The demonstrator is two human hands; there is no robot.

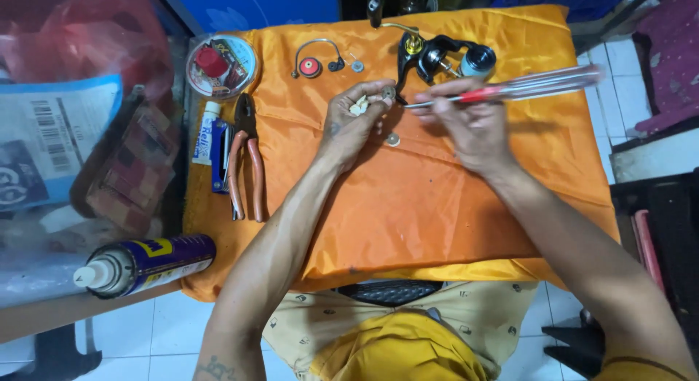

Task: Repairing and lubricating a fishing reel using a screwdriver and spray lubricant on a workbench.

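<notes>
On the cloth point(408, 206) before me, my left hand point(354, 122) lies left of my right hand point(470, 122); the screwdriver point(510, 88) runs rightward from my right; the reel point(437, 57) sits just behind both; a washer point(393, 139) lies between them; pliers point(246, 159) lie far left; the spool point(220, 64) behind those; the can point(145, 263) nearest me, leftmost.

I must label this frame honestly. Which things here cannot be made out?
Head view:
- Small part in the left hand: fingers cover it; too small to identify.
- Screwdriver tip: hidden where both hands meet.
- Right hand palm: turned away.
- Fishing reel: handle cut off at the top edge.
</notes>
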